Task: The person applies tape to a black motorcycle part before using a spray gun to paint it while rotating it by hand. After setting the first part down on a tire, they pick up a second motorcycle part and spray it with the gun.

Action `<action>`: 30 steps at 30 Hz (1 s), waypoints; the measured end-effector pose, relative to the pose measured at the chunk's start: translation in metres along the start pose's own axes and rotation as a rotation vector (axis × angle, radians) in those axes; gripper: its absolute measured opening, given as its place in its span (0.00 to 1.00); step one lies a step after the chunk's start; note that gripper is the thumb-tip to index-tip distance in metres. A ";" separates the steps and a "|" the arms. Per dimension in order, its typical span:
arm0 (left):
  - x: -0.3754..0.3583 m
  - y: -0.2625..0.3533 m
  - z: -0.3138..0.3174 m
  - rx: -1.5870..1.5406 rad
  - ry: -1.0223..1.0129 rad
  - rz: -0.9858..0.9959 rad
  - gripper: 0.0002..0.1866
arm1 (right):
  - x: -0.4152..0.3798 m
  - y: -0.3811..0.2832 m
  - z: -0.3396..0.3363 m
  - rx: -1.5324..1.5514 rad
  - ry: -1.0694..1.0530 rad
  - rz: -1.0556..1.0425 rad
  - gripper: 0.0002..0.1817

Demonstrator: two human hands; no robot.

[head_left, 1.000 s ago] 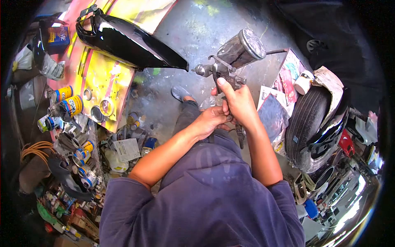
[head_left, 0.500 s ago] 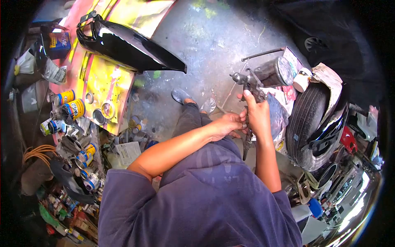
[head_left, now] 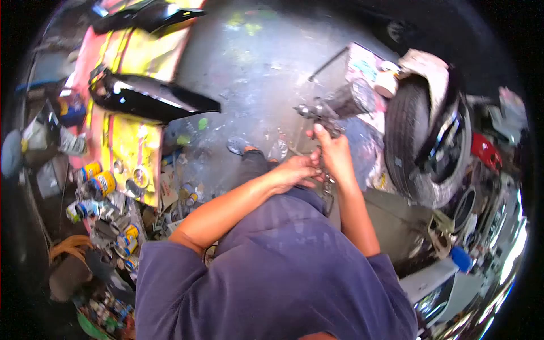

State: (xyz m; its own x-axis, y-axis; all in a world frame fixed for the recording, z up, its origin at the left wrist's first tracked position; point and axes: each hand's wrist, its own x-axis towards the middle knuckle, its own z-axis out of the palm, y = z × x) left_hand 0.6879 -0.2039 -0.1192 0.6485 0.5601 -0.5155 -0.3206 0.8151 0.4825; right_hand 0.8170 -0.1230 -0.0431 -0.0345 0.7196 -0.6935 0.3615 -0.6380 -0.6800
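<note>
Nearest is the person's dark blue shirt (head_left: 277,266), on the near side of the spray gun (head_left: 315,109). The left hand (head_left: 296,171) is just on the near side of the spray gun, its fingers bent close to the lower end of the handle; whether they pinch anything there I cannot tell. The right hand (head_left: 335,152) is wrapped around the spray gun's handle, thumb up along the back, holding it over the floor (head_left: 249,73) with the nozzle toward the left. The gun's grey cup (head_left: 350,99) sits on its right side.

Well to the left of the spray gun, and nearer the person, blue-and-yellow cans (head_left: 103,183) stand by a pink-and-yellow worktop (head_left: 139,136). To the gun's right stands a tyre (head_left: 405,139), with a white container (head_left: 386,85) just beside it. Left of the gun, a glossy black panel (head_left: 153,101) lies across the worktop. Farther off, beyond the gun and to its left, lies a second black panel (head_left: 144,17), blurred.
</note>
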 end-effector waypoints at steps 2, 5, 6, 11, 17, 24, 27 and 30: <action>-0.004 0.004 0.006 0.123 -0.037 0.030 0.20 | -0.003 0.005 -0.013 0.082 0.008 -0.006 0.22; -0.012 -0.001 -0.007 0.309 -0.041 0.093 0.26 | 0.009 0.032 -0.043 0.224 0.011 -0.045 0.22; -0.018 -0.004 -0.013 0.370 -0.027 0.108 0.28 | 0.013 0.041 -0.054 0.256 0.005 -0.060 0.23; -0.064 0.003 -0.021 0.530 0.275 0.118 0.26 | 0.054 0.100 -0.127 0.202 -0.013 -0.016 0.30; -0.127 -0.001 -0.033 0.379 0.453 0.261 0.25 | 0.113 0.177 -0.171 0.282 -0.017 0.054 0.26; -0.214 0.041 -0.027 0.529 0.535 0.340 0.23 | 0.159 0.242 -0.200 0.151 -0.004 -0.100 0.19; -0.267 0.085 -0.037 0.822 0.700 0.355 0.23 | 0.156 0.233 -0.195 0.074 0.077 -0.142 0.19; -0.321 0.145 -0.072 1.110 0.938 0.397 0.19 | 0.138 0.224 -0.190 -0.033 0.173 -0.236 0.23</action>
State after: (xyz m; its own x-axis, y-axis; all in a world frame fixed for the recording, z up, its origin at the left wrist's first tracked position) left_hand 0.3836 -0.2556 0.0653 -0.1544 0.9497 -0.2724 0.5848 0.3101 0.7495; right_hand 1.0700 -0.1145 -0.2465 0.0371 0.8851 -0.4639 0.3922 -0.4398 -0.8079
